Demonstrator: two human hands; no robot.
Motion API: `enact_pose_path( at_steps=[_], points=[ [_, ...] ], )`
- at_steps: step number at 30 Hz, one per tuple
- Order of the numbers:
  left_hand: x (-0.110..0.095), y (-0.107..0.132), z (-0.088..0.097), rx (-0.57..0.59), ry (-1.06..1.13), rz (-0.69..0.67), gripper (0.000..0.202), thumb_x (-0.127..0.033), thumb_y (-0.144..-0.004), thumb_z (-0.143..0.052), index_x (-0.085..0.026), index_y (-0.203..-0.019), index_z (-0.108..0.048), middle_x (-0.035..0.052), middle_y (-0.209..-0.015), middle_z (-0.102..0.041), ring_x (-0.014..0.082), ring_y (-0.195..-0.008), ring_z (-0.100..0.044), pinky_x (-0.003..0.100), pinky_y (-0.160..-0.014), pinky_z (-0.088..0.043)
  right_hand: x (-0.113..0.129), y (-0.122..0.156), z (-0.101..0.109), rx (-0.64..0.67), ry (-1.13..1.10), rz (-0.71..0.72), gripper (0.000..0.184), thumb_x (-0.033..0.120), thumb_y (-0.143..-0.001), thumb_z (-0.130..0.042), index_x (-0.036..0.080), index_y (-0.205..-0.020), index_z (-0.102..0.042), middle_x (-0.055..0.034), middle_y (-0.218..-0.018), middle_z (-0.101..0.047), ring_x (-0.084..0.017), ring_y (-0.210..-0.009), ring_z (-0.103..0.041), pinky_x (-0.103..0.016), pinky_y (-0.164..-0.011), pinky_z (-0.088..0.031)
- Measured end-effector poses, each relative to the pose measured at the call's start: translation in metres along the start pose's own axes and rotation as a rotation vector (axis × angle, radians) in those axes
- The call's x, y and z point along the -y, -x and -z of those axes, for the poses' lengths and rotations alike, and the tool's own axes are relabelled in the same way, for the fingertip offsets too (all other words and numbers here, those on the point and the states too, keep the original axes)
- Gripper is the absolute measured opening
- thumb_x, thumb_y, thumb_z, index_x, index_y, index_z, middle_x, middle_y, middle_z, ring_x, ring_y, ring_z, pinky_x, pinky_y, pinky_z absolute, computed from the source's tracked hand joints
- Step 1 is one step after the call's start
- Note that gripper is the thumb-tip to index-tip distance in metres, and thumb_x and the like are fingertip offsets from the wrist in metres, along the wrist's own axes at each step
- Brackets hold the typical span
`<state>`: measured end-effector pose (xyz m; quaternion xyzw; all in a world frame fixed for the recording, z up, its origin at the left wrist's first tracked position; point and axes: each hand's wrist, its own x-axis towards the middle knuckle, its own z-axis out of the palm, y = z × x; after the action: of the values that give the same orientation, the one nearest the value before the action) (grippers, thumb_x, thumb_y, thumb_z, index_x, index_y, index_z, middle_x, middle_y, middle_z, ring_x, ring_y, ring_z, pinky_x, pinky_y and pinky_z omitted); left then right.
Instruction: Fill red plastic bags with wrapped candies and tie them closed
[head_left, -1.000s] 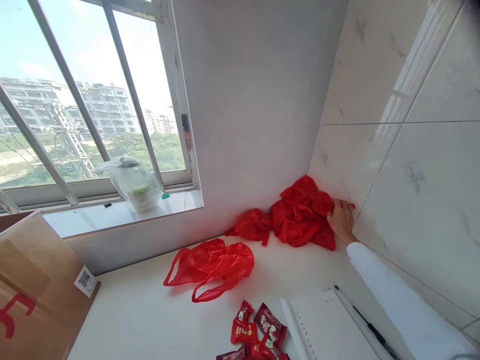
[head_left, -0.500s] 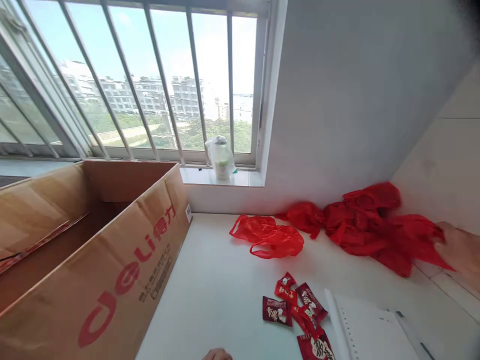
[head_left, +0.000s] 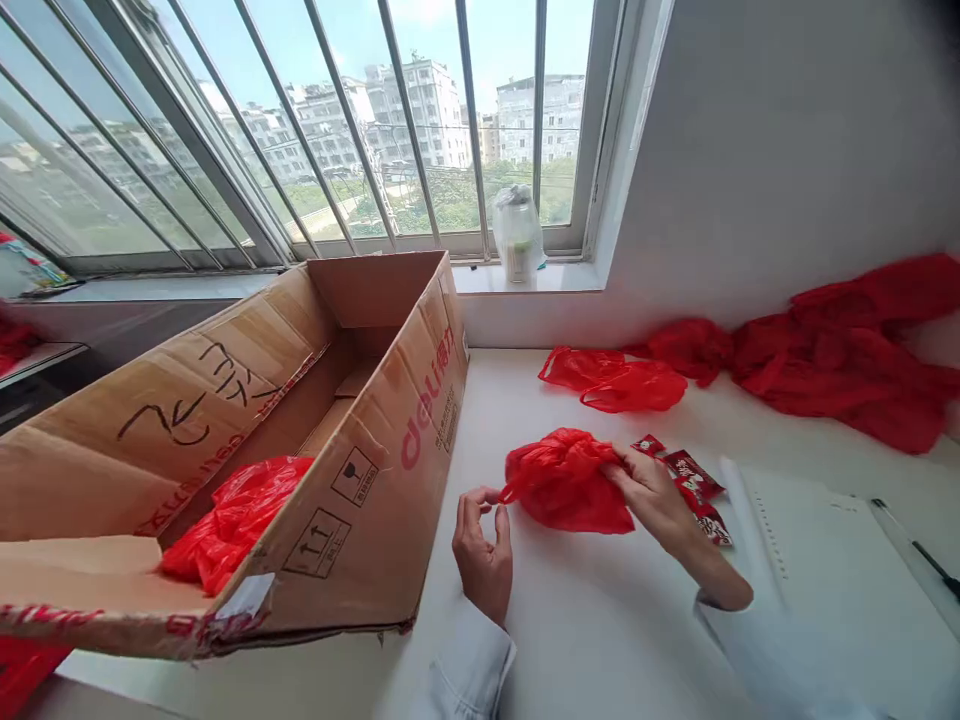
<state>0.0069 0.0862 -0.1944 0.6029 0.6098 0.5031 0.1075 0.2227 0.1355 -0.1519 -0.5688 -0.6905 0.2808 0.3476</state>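
A crumpled red bag (head_left: 568,482) is held between my two hands just over the white table (head_left: 570,630). My left hand (head_left: 484,550) pinches a thin loop at the bag's left end between thumb and fingertips. At its right side, my right hand (head_left: 660,500) grips the bag, thumb on top and the other fingers partly hidden. Small dark-red snack packets (head_left: 694,475) lie beyond my right hand, which covers some of them. Behind the held bag, a thin red plastic bag (head_left: 615,380) rests on the table.
On the left stands an open cardboard box (head_left: 382,480) with a red plastic bag (head_left: 244,515) inside. More red bags (head_left: 832,360) are heaped against the wall. A notebook (head_left: 832,560) and a pen (head_left: 919,550) lie right. A wrapped jar (head_left: 517,235) stands on the windowsill.
My view has turned left and down, showing more of the box. My right hand has come from the heap at the right with a red bag, and my left hand now holds its loop.
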Motion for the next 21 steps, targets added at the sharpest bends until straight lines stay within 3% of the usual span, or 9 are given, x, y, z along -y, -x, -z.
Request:
enact_pose_path(
  at_steps=[2,4,6,9,11,14,17,21],
  points=[
    [0.008,-0.003,0.011,-0.056,-0.023,0.012,0.008,-0.018,-0.091,-0.045,-0.016,-0.097,-0.05,0.0038,-0.095,-0.056,0.0158,-0.083,-0.058,0.032,-0.072,-0.05,0.006,0.004,-0.042,0.035,0.007,-0.021,0.039,0.023,-0.088,-0.033,0.019,-0.118,-0.057,-0.0079,-0.101,-0.069,-0.023,-0.092,-0.064,-0.038,-0.078,-0.051],
    [0.015,-0.006,0.021,-0.062,-0.05,-0.015,0.009,-0.021,-0.092,-0.047,-0.015,-0.096,-0.052,0.004,-0.096,-0.055,0.0166,-0.086,-0.057,0.033,-0.074,-0.05,0.004,0.01,-0.062,-0.025,0.052,0.027,0.046,0.02,-0.085,-0.038,0.017,-0.13,-0.047,-0.0105,-0.12,-0.06,-0.024,-0.111,-0.057,-0.041,-0.092,-0.046],
    [0.017,-0.009,0.028,-0.038,-0.073,-0.058,0.01,-0.023,-0.092,-0.048,-0.015,-0.094,-0.054,0.0041,-0.096,-0.056,0.0178,-0.09,-0.056,0.037,-0.079,-0.049,0.001,0.016,-0.062,-0.123,0.092,0.12,0.049,0.022,-0.084,-0.044,0.018,-0.133,-0.043,-0.0113,-0.129,-0.052,-0.024,-0.119,-0.049,-0.043,-0.099,-0.042],
    [0.011,-0.022,0.029,0.04,-0.096,-0.127,0.011,-0.022,-0.093,-0.048,-0.015,-0.095,-0.056,0.0045,-0.098,-0.057,0.0194,-0.097,-0.055,0.04,-0.086,-0.048,0.007,0.018,-0.05,-0.221,0.164,0.225,0.034,0.026,-0.087,-0.048,0.022,-0.12,-0.055,-0.0088,-0.121,-0.054,-0.024,-0.112,-0.049,-0.042,-0.096,-0.042],
    [0.004,-0.036,0.024,0.139,-0.113,-0.172,0.011,-0.019,-0.093,-0.048,-0.015,-0.096,-0.058,0.0049,-0.101,-0.058,0.02,-0.101,-0.054,0.042,-0.088,-0.048,0.016,0.017,-0.048,-0.258,0.263,0.262,0.023,0.03,-0.088,-0.05,0.023,-0.107,-0.061,-0.0081,-0.11,-0.059,-0.025,-0.103,-0.05,-0.041,-0.091,-0.042],
    [-0.006,-0.058,0.013,0.341,-0.156,-0.215,0.015,-0.017,-0.092,-0.05,-0.016,-0.104,-0.06,0.0059,-0.109,-0.058,0.0213,-0.107,-0.054,0.044,-0.091,-0.047,0.025,0.014,-0.06,-0.257,0.43,0.272,0.023,0.035,-0.085,-0.058,0.02,-0.102,-0.063,-0.0091,-0.098,-0.062,-0.028,-0.096,-0.048,-0.043,-0.084,-0.04],
    [-0.009,-0.074,0.003,0.563,-0.199,-0.232,0.019,-0.02,-0.091,-0.054,-0.018,-0.108,-0.06,0.0069,-0.114,-0.058,0.0224,-0.109,-0.054,0.046,-0.093,-0.048,0.021,0.014,-0.073,-0.192,0.463,0.272,0.016,0.023,-0.088,-0.053,0.021,-0.098,-0.064,-0.0081,-0.093,-0.064,-0.026,-0.092,-0.048,-0.041,-0.081,-0.038],
    [-0.008,-0.081,0.0,0.77,-0.227,-0.21,0.018,-0.028,-0.089,-0.059,-0.017,-0.103,-0.061,0.0051,-0.103,-0.063,0.018,-0.093,-0.061,0.039,-0.083,-0.052,0.006,0.013,-0.068,-0.188,0.363,0.327,0.023,0.013,-0.091,-0.045,0.024,-0.093,-0.065,-0.0046,-0.093,-0.065,-0.024,-0.092,-0.047,-0.039,-0.084,-0.037]
  ],
)
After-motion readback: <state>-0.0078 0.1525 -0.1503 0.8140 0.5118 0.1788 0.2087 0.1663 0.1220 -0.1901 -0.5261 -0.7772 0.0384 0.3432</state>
